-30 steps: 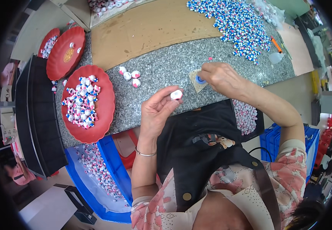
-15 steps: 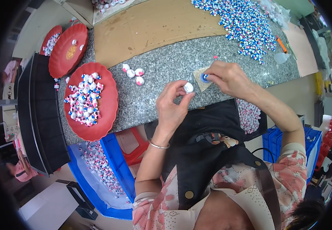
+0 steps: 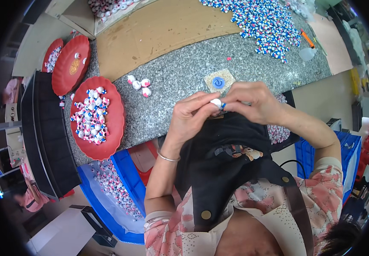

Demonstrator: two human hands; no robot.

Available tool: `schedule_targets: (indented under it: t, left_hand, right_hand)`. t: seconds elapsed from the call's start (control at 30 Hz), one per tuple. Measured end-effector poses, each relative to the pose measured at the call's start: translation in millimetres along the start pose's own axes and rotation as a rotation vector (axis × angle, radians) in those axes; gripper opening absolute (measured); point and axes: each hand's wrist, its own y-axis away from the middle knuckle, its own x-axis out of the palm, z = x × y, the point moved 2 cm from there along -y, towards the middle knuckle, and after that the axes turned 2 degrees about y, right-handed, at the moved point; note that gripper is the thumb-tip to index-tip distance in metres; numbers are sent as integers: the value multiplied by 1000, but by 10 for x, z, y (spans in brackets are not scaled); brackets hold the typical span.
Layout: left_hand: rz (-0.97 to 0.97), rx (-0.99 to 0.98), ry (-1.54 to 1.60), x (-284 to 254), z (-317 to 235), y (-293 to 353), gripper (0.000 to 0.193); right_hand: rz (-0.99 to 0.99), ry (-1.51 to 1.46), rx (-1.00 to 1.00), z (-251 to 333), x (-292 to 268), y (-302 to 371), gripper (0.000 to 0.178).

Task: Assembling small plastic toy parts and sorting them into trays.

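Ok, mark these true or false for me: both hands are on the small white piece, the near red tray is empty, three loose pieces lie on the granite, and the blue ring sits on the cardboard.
1. Both hands meet at the small white piece: true; the left hand and right hand pinch it together.
2. The near red tray is empty: false; it holds many small pieces.
3. Three loose pieces lie on the granite top: true.
4. The blue ring sits on the cardboard: false; it rests on a small tan pad on the granite.
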Motion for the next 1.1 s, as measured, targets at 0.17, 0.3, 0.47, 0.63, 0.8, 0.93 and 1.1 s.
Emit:
schedule_targets:
  t: [0.17, 0.3, 0.47, 0.63, 0.8, 0.93, 1.1]
  left_hand:
    - [-159, -151, 139, 158, -14, 128, 22]
    - [-165, -197, 37, 89, 55, 92, 19]
    - [-262, -317, 370, -48, 193, 118, 24]
    - [-311, -308, 534, -54, 203, 153, 28]
    - [-306, -306, 447, -49, 156, 164, 28]
    - [-314, -344, 574, -59, 159, 178, 28]
    - [-519, -346, 699, -151, 63, 199, 28]
  right_hand:
    - [-209, -40, 106, 38, 222, 217, 12]
    - [-118, -43, 200, 27, 139, 154, 8]
    - [-4, -335, 502, -66, 101, 144, 6]
    - [-179, -278, 466, -80, 187, 114, 13]
    - [-166, -85, 185, -81, 279, 13, 31]
    - [-204, 188, -56, 17, 335, -12, 26]
    - [-282, 107, -96, 87, 276, 20, 20]
